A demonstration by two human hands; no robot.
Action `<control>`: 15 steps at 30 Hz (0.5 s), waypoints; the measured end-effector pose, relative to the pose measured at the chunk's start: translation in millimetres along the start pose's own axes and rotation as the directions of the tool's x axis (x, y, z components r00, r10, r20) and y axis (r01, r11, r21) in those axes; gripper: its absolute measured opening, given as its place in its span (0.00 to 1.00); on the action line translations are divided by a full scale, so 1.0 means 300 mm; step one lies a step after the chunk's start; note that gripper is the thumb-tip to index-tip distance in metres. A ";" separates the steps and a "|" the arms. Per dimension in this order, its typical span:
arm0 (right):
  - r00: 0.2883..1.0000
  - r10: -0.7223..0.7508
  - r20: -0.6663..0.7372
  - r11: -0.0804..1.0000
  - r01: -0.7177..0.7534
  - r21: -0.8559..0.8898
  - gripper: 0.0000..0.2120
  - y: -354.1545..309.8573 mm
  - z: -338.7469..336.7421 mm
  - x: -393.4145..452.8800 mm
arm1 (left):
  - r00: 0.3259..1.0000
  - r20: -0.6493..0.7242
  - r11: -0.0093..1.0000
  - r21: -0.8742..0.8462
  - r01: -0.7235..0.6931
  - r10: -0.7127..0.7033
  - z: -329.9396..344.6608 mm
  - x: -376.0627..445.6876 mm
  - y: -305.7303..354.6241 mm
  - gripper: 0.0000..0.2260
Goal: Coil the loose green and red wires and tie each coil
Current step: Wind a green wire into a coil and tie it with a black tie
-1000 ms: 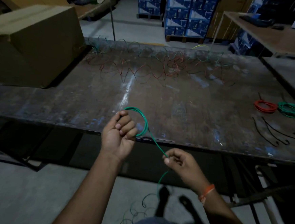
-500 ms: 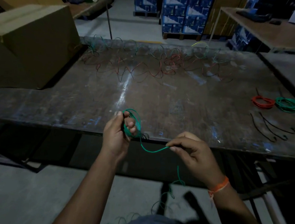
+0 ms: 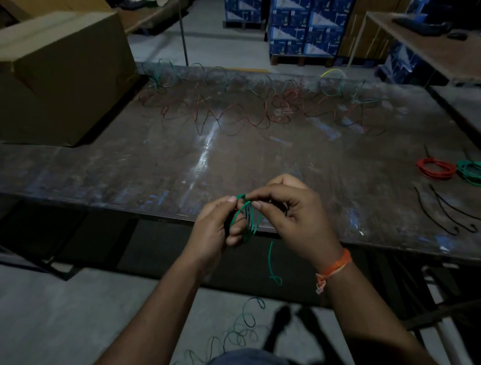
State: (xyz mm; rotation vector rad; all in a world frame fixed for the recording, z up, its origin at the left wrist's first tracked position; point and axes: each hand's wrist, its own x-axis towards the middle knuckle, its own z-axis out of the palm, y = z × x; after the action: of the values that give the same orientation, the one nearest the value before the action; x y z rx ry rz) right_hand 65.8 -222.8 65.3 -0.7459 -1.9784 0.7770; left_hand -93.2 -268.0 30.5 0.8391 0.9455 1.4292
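A small green wire coil (image 3: pixel 245 216) stands upright just over the table's near edge. My left hand (image 3: pixel 215 232) grips its lower left side with curled fingers. My right hand (image 3: pixel 288 215) pinches the top of the same coil between thumb and forefinger. The wire's loose tail (image 3: pixel 271 264) hangs below the hands and curls on over the floor (image 3: pixel 239 330). Loose red wires (image 3: pixel 238 116) and loose green wires (image 3: pixel 213 78) lie tangled along the far side of the table.
A finished red coil (image 3: pixel 436 168) and a finished green coil (image 3: pixel 480 172) lie at the right edge of the dark table (image 3: pixel 119 172), with black ties (image 3: pixel 444 211) in front of them. A big cardboard box (image 3: pixel 48 80) stands at the left.
My right hand has come up and left from below the table edge to meet the left hand, laying more wire onto the coil. The hanging tail has grown shorter.
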 end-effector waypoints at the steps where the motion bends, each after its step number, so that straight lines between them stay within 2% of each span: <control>1: 1.000 0.006 0.005 1.000 -0.006 -0.002 0.08 0.002 0.003 0.007 | 1.000 0.023 1.000 -0.016 0.017 -0.017 0.003 -0.001 0.003 0.12; 7: 0.995 0.083 -0.059 0.996 -0.081 0.031 0.07 0.032 0.007 0.020 | 0.987 0.105 0.986 -0.101 0.136 -0.125 -0.005 0.007 0.002 0.14; 10: 0.988 0.127 -0.084 0.992 -0.126 0.013 0.06 0.062 0.007 0.012 | 0.981 0.145 0.985 -0.097 0.142 -0.127 -0.004 0.002 0.007 0.12; 13: 0.965 0.263 0.006 0.950 -0.261 0.172 0.01 0.084 0.018 0.005 | 0.977 0.183 0.976 -0.167 0.137 -0.106 0.003 -0.002 0.009 0.12; 15: 0.919 0.375 0.123 0.866 -0.394 0.307 0.07 0.087 0.030 -0.010 | 0.974 0.198 0.954 -0.254 0.157 -0.107 0.003 0.002 0.011 0.13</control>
State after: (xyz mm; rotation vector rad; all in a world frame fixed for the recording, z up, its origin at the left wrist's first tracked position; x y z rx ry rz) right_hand 64.9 -210.9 40.3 -0.9358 -1.7045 1.3444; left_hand -93.8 -267.3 33.9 0.6776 0.6388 1.3041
